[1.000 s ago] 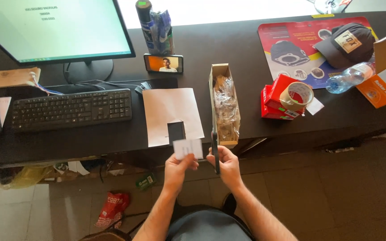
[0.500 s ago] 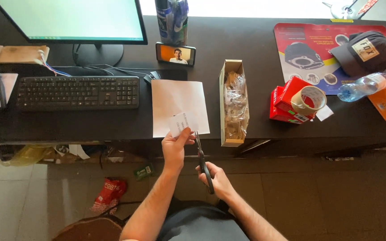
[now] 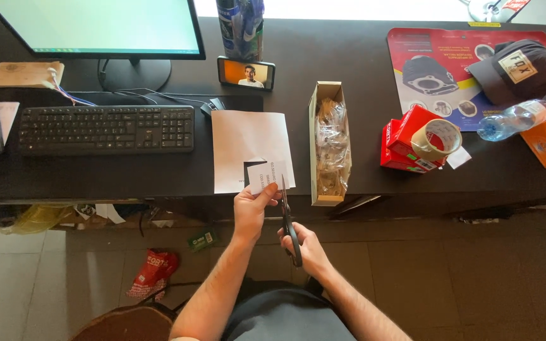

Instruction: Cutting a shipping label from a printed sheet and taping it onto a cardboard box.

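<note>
Left hand (image 3: pixel 252 208) is pinching a small white slip of paper (image 3: pixel 265 177) at the desk's front edge, about center frame. Right hand (image 3: pixel 306 247) is closed around black-handled scissors (image 3: pixel 287 218), blades pointing up right beside the slip. Behind it lies a white sheet (image 3: pixel 248 139) on the black desk (image 3: pixel 127 180), with a cardboard box (image 3: pixel 328 142) just right and a keyboard (image 3: pixel 105 128) over on the left.

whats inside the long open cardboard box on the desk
The cardboard box holds clear plastic bags of small parts; what the parts are, and anything beneath the bags, is hidden.
</note>
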